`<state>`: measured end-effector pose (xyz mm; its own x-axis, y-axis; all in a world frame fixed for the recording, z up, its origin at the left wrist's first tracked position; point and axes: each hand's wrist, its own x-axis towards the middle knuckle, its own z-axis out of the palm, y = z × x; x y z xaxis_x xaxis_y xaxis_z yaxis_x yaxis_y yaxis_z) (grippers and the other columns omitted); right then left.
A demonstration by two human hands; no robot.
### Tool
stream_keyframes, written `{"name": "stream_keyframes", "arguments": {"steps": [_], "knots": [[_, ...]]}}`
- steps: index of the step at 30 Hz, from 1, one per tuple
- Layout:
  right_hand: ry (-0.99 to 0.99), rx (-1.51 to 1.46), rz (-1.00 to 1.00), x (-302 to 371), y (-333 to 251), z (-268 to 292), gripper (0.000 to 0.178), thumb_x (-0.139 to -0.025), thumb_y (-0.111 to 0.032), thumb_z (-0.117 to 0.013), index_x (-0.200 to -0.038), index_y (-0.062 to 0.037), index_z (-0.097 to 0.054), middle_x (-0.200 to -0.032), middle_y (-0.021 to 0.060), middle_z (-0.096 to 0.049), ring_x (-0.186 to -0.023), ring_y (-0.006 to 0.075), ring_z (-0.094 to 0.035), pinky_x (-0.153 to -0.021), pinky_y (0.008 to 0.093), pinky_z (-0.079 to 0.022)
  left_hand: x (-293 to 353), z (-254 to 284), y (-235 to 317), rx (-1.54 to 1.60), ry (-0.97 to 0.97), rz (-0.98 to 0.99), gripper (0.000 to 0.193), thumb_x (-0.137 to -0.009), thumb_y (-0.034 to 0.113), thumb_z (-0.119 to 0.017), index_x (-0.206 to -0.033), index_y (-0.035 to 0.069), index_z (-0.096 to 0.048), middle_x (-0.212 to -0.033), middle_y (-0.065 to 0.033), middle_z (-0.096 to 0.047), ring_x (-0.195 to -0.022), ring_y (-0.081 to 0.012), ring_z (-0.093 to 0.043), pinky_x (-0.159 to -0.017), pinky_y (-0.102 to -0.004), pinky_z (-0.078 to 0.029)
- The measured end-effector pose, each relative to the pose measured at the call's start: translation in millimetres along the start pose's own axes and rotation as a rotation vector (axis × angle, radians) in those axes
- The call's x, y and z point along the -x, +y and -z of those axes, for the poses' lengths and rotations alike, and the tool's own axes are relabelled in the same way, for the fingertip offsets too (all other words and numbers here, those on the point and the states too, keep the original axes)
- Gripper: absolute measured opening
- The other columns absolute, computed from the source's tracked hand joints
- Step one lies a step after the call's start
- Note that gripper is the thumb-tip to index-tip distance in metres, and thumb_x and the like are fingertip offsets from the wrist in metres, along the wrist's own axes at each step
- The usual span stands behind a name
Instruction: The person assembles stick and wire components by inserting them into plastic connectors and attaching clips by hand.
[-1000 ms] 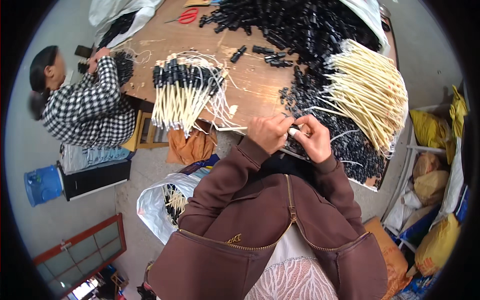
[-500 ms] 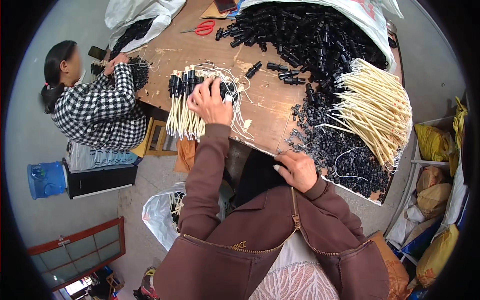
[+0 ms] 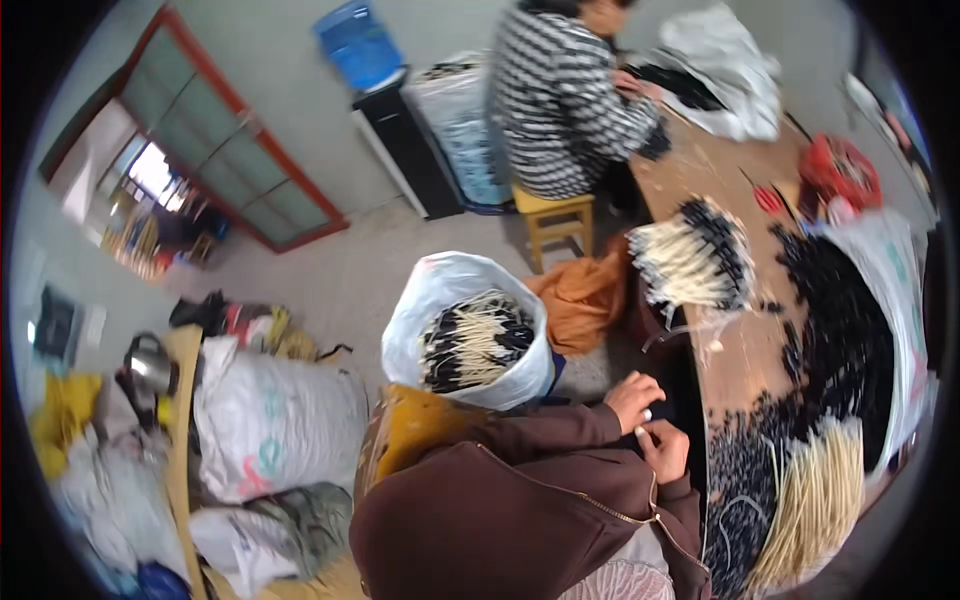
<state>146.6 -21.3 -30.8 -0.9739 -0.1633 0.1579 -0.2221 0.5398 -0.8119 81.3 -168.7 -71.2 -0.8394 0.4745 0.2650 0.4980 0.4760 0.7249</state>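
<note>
My left hand (image 3: pixel 632 402) is over my lap by the table's near edge, off the bundle, fingers slightly bent and apart, holding nothing that I can see. Its thumb has a white cover. Close beside it is my right hand (image 3: pixel 665 450), its fingers bent under and mostly hidden. On the table (image 3: pixel 735 370) beyond the left hand lies a bundle of cream tubes with black plastic fittings (image 3: pixel 692 258) and loose white strings. Nearer my right hand are a heap of small black parts (image 3: pixel 738 490) and a stack of cream tubes (image 3: pixel 815 505).
A white sack (image 3: pixel 460 268) on the floor holds more tubes with black fittings. Beside it lies orange cloth (image 3: pixel 585 300). A co-worker in a checked top (image 3: pixel 555 105) sits at the table's far end. Black fittings (image 3: pixel 845 330) and red scissors (image 3: pixel 767 198) lie on the table.
My view has turned left, toward the floor sack and the door. My left hand has left the tube bundle and come back over my lap, close to my right hand.
</note>
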Motion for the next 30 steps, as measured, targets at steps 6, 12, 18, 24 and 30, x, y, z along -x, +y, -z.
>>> {"name": "stream_keyframes", "arguments": {"steps": [6,12,18,24,30], "knots": [[-0.205,-0.037,0.035,3,7,-29,0.012,-0.076,-0.01,-0.069,-0.083,-0.0005,-0.067,-0.074,0.0153,-0.066,-0.065,0.0286,-0.066,-0.059,0.0342,-0.049,39,14,-10,-0.007,0.095,0.108,0.041,-0.063,-0.002,-0.064,-0.103,0.01,-0.063,-0.109,-0.006,-0.056,-0.106,-0.0286,-0.05,-0.091,-0.0377,-0.045],[-0.238,0.083,-0.006,1,4,-48,0.013,-0.074,-0.01,-0.071,-0.082,-0.0014,-0.067,-0.068,0.0152,-0.065,-0.06,0.0273,-0.065,-0.057,0.0348,-0.049,34,15,-10,0.089,0.193,0.052,0.036,-0.065,-0.001,-0.062,-0.099,0.01,-0.063,-0.103,-0.0075,-0.058,-0.102,-0.0304,-0.054,-0.088,-0.0393,-0.046],[-0.117,-0.423,-0.149,2,85,-80,0.004,-0.077,0.0,-0.065,-0.081,0.0007,-0.066,-0.071,0.0038,-0.066,-0.061,0.0096,-0.056,-0.052,0.029,-0.045,34,-6,-17,0.109,0.112,-0.01,0.028,-0.068,0.005,-0.063,-0.095,0.009,-0.065,-0.098,-0.0086,-0.06,-0.099,-0.0304,-0.057,-0.085,-0.0412,-0.048],[-0.027,-0.803,-0.391,9,147,-68,0.016,-0.083,-0.015,-0.058,-0.09,-0.0031,-0.066,-0.081,0.0015,-0.063,-0.068,0.0096,-0.056,-0.059,0.0232,-0.043,36,-7,-14,0.138,-0.023,0.047,0.019,-0.067,0.012,-0.066,-0.086,0.01,-0.069,-0.09,-0.0121,-0.064,-0.091,-0.032,-0.061,-0.076,-0.0444,-0.048],[0.354,-0.696,-1.002,38,234,-54,0.023,-0.082,-0.019,-0.064,-0.096,-0.0011,-0.066,-0.082,0.0106,-0.066,-0.064,0.0208,-0.061,-0.059,0.0312,-0.047,39,-14,-25,0.151,-0.076,0.015,0.017,-0.068,0.011,-0.066,-0.085,0.01,-0.067,-0.09,-0.0104,-0.064,-0.091,-0.0332,-0.061,-0.076,-0.0475,-0.047]]}}
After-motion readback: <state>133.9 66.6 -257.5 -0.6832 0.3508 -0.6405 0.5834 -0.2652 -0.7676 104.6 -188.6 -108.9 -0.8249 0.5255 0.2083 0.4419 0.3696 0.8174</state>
